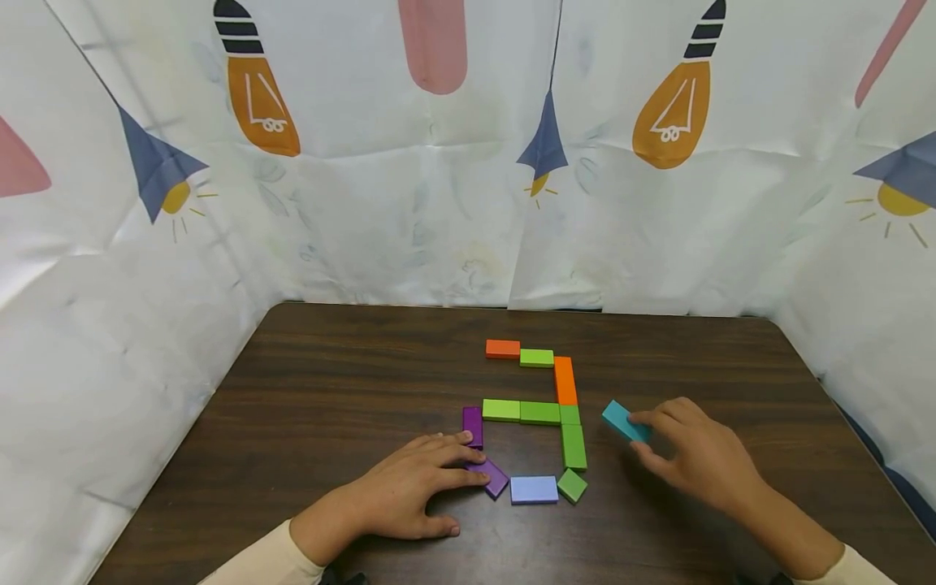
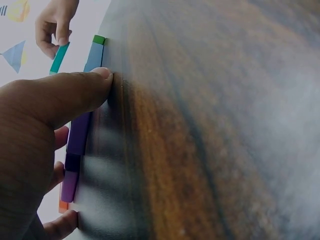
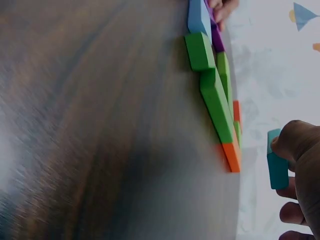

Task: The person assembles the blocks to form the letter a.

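Note:
My right hand (image 1: 698, 455) pinches a turquoise block (image 1: 620, 418) between thumb and fingers, held above the table to the right of a row of blocks. In the right wrist view the turquoise block (image 3: 278, 167) hangs clear of the others. My left hand (image 1: 405, 486) lies over the left end of the row with fingers extended. Its fingertips touch a tilted purple block (image 1: 497, 479) and the upright darker purple block (image 1: 473, 424). Beside the tilted one lies a light blue block (image 1: 534, 490), then a turned green block (image 1: 572, 485).
Green blocks (image 1: 539, 413) run across the middle, and a longer green block (image 1: 574, 447) goes down the right side. Above stand an orange block (image 1: 565, 380), a lime block (image 1: 537, 357) and a red-orange block (image 1: 503, 348). The dark wooden table (image 1: 351, 357) meets a printed white cloth (image 1: 366, 227).

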Tool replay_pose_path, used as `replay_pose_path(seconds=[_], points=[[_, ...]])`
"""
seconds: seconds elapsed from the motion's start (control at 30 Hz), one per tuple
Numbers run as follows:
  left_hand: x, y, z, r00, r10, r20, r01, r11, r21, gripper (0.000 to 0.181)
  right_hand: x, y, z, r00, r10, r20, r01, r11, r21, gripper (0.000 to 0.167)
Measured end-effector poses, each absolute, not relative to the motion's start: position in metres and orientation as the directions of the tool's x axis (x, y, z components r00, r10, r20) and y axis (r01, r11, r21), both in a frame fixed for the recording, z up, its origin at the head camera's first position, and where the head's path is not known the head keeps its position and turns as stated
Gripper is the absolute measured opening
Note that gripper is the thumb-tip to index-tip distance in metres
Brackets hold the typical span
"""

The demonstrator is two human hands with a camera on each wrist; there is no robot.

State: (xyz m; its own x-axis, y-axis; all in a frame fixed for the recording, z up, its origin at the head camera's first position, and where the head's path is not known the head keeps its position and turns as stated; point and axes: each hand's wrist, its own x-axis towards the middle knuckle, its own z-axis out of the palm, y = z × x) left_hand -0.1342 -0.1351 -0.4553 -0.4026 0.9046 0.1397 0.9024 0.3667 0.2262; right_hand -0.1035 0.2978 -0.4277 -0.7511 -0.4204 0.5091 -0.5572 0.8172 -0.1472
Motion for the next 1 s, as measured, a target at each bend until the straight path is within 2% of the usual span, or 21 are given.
replay_pose_path(seconds=[0.07,0.47,0.77,1.0], points=[[-0.134,-0.135,-0.456,-0.4,0.906,0.14,0.903,0.365,0.226,0.064,-0.099,0.296,-0.429,-0.747,-0.425,0.511,-0.565,0.811,-0.153,0.06],[-0.135,-0.135,-0.457,-0.402,0.904,0.142,0.904,0.368,0.216,0.064,-0.079,0.287,-0.433,-0.7,-0.485,0.524,-0.629,0.766,-0.132,0.054],[-0.134,-0.135,-0.455,-0.41,0.901,0.138,0.9,0.377,0.218,0.064,-0.065,0.282,-0.441,-0.675,-0.529,0.514,-0.683,0.711,-0.165,0.042],[-0.134,-0.135,-0.457,-0.406,0.903,0.142,0.903,0.372,0.216,0.065,-0.057,0.281,-0.447,-0.688,-0.543,0.481,-0.689,0.698,-0.196,0.03]])
